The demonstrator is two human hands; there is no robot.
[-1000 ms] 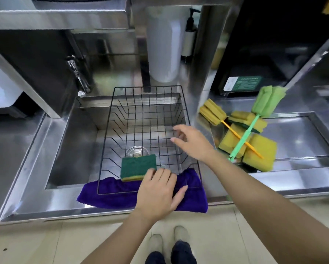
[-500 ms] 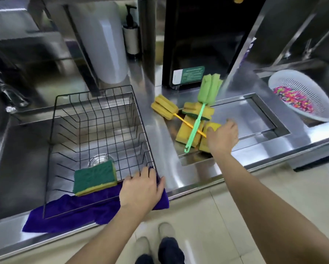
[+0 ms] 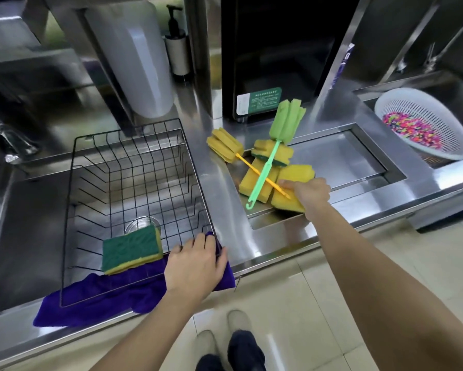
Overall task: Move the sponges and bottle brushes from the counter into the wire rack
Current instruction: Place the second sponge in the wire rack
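A black wire rack (image 3: 134, 145) sits over the sink, and one green-and-yellow sponge (image 3: 130, 249) lies at its near edge. My left hand (image 3: 195, 266) rests flat on the rack's near right corner and the purple cloth (image 3: 96, 295). To the right, several yellow sponges (image 3: 253, 180) lie piled on the counter, with a green bottle brush (image 3: 284, 124) and a yellow bottle brush (image 3: 225, 144) crossed on top. My right hand (image 3: 312, 190) grips the nearest yellow sponge (image 3: 296, 174) at its right edge, under the yellow brush's handle tip.
A white colander (image 3: 423, 124) of coloured beads sits in the right sink. A black appliance (image 3: 273, 54), a pump bottle (image 3: 175, 49) and a white cylinder (image 3: 142, 57) stand at the back. A recessed steel tray (image 3: 345, 156) holds part of the sponge pile.
My right hand moved from the rack's right rim across to the sponge pile and closed on the nearest yellow sponge. The view turned right. My left hand stayed on the rack corner.
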